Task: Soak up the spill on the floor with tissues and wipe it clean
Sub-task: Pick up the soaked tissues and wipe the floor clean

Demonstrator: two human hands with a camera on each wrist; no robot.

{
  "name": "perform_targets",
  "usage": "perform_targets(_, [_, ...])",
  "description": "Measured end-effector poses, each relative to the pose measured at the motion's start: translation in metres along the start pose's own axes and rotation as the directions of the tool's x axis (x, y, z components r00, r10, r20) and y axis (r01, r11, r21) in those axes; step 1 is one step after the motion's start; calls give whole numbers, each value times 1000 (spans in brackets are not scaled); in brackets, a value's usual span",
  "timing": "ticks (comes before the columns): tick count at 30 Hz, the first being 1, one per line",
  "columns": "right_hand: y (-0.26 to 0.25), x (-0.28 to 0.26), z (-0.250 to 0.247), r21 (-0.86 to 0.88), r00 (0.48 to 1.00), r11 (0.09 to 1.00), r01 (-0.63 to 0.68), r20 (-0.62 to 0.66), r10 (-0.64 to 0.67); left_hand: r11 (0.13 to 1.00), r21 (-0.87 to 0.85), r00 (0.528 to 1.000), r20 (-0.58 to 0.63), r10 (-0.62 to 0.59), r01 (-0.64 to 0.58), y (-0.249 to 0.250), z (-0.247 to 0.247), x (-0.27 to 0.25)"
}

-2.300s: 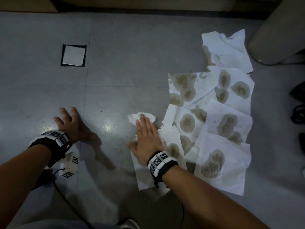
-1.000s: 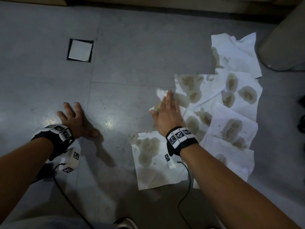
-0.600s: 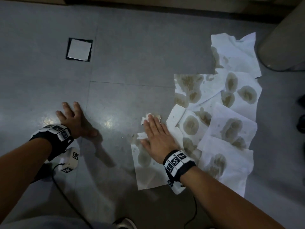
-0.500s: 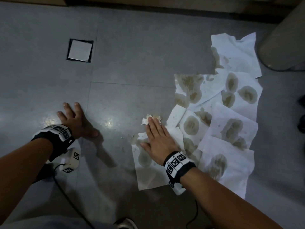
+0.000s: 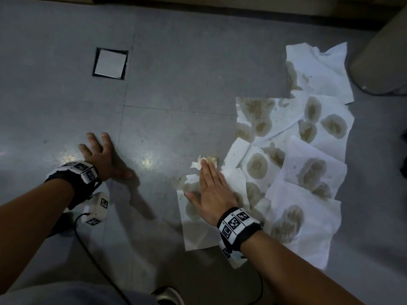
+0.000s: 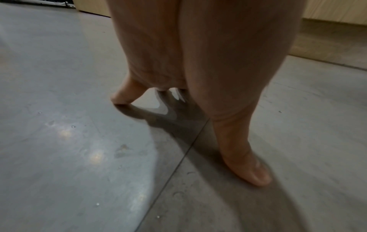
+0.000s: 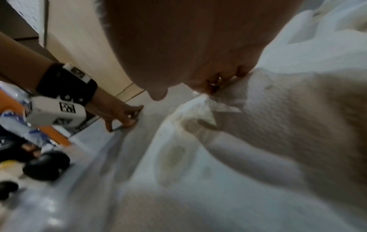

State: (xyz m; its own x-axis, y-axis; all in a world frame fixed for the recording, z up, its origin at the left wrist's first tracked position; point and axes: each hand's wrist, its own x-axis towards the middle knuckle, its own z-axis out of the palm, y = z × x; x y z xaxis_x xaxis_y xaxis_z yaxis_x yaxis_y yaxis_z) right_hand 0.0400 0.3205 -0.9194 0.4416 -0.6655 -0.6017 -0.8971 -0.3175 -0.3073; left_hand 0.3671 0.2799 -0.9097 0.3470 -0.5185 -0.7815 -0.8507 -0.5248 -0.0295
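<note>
Your right hand (image 5: pixel 211 192) lies flat, fingers straight and together, pressing down on a white tissue sheet (image 5: pixel 198 230) spread on the grey floor (image 5: pixel 176 84). Your fingertips (image 5: pixel 206 166) reach onto a small crumpled wad of tissue (image 5: pixel 201 162) at the sheet's far edge; the wad is stained brownish. From the right wrist view, the fingers (image 7: pixel 216 81) press on wet, textured paper (image 7: pixel 278 125) that bunches up beneath them.

Your left hand (image 5: pixel 103 157) is well apart from the tissues, out to the left, planted on bare floor with fingers spread wide and holding nothing. The left wrist view shows the thumb (image 6: pixel 246 164) and one fingertip (image 6: pixel 121 97) touching the floor tile (image 6: pixel 69 141) while the palm is arched off it.

To the right of your pressing hand, several more tissue sheets (image 5: pixel 308 172) overlap in a patch, each marked with brown oval blotches (image 5: pixel 256 166) of soaked-up spill. The farthest sheet (image 5: pixel 319 69) lies near a beige rounded base (image 5: pixel 378 62). A square floor hatch (image 5: pixel 110 63) sits far left of the tissues. Black wristbands with coded markers (image 5: pixel 235 223) wrap both wrists, and a cable (image 5: pixel 92 249) trails from the left one.
</note>
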Motion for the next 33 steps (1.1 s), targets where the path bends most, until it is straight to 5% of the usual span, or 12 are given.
perform_targets(17, [-37,20,-2,19,990,991,129,61,-130,1000,-1,1000,7,-13,13,2,0,-2])
perform_targets(26, [4,7,-11,-12,998,998,-66,0,66,1000,3,999,31,-8,8,1,-3,-4])
perform_targets(33, [30,17,-17,156,987,979,-135,-65,147,1000,17,1000,16,-17,16,2,-2,-3])
